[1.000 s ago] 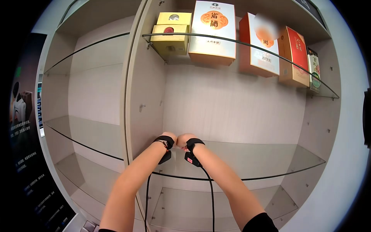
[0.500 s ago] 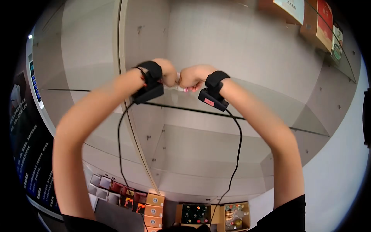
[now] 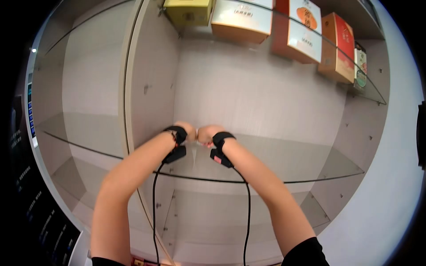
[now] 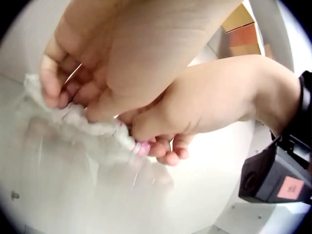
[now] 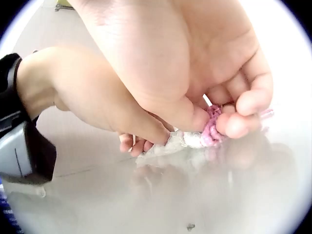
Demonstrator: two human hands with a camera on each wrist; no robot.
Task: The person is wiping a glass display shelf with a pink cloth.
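Both hands are close together over the glass shelf (image 3: 275, 155), near the cabinet's left partition. A crumpled white and pink cloth (image 4: 85, 127) is bunched between them. My left hand (image 3: 185, 129) pinches its white part with thumb and curled fingers. My right hand (image 3: 207, 134) grips the pink end (image 5: 212, 127) between thumb and fingers. In the wrist views the cloth lies low over the glass, where the hands are reflected. The head view hides most of the cloth behind the hands.
On the upper glass shelf stand a yellow box (image 3: 188, 12), two white and orange boxes (image 3: 242, 20), a red box (image 3: 339, 48) and a narrow green and white box (image 3: 360, 66). The partition (image 3: 151, 84) is at the left. Black cables (image 3: 247, 213) hang from the wrist cameras.
The head view dipped toward the floor boxes, then rose again to show the upper shelf. Both hands stay together on the cloth at the middle shelf throughout.
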